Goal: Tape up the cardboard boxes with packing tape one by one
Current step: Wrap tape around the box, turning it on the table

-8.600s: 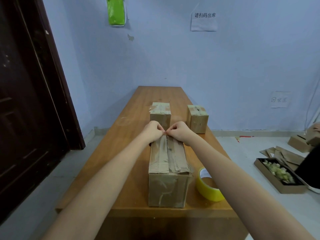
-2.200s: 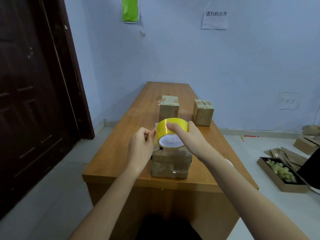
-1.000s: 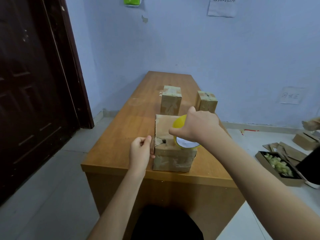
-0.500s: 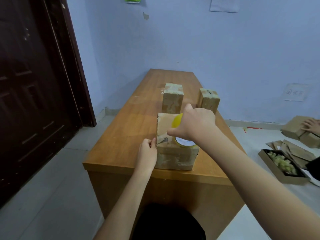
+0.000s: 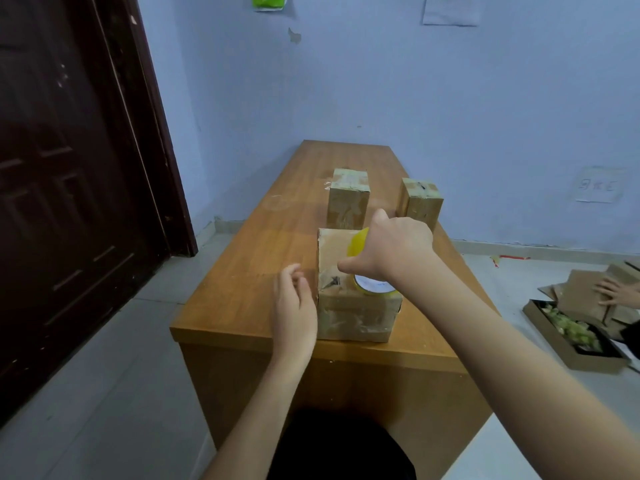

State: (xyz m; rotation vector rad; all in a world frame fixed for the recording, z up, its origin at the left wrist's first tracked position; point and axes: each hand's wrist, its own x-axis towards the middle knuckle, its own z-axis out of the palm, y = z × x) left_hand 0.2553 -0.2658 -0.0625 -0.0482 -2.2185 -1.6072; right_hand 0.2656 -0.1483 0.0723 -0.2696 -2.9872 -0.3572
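Observation:
A long cardboard box (image 5: 353,315) lies lengthwise near the front edge of the wooden table (image 5: 263,258). My right hand (image 5: 394,251) grips a yellow roll of packing tape (image 5: 372,285) and holds it on top of the box near its front end. My left hand (image 5: 294,306) hovers beside the box's left side with its fingers loosely curled, holding nothing; whether it touches the box is unclear. Two smaller boxes with tape on top stand farther back: one in the middle (image 5: 348,202), one to the right (image 5: 420,202).
A dark wooden door (image 5: 65,188) fills the left. On the floor at right lie a flat tray of green pieces (image 5: 571,337) and loose cardboard pieces (image 5: 581,292), with another person's hand (image 5: 620,294) on them. A blue wall stands behind the table.
My right hand brought the tape roll down onto the box and keeps it there. My left hand let go of the tape end, went to the box's left side, and has now drawn slightly away.

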